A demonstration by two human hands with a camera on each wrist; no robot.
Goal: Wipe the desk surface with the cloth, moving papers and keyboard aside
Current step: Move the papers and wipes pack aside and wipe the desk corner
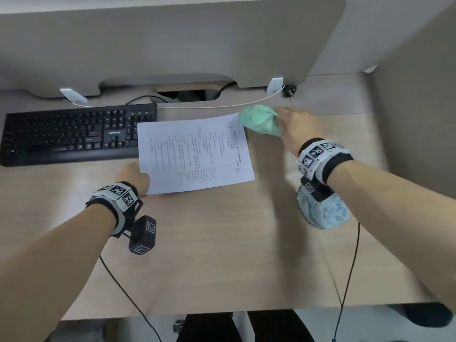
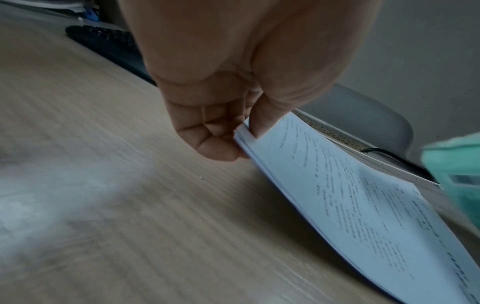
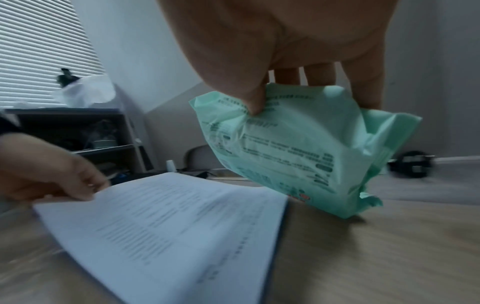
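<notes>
A stack of printed papers point(image 1: 195, 154) lies mid-desk, its left edge over the end of the black keyboard point(image 1: 71, 134). My left hand point(image 1: 134, 176) pinches the papers' near left corner between thumb and curled fingers point(image 2: 221, 148); the sheets point(image 2: 363, 205) bend up off the wood there. My right hand point(image 1: 283, 122) grips a crumpled green plastic packet point(image 1: 261, 119) by the papers' far right corner, thumb pressed into the wrapper point(image 3: 298, 152). A light blue cloth point(image 1: 325, 213) lies on the desk under my right wrist, partly hidden by the wrist camera.
A grey partition point(image 1: 172, 40) runs along the back of the wooden desk point(image 1: 222, 255), with a cable slot, a white cord point(image 1: 222, 106) and a black plug point(image 1: 290, 91) below it. A second panel point(image 1: 419, 107) walls the right side.
</notes>
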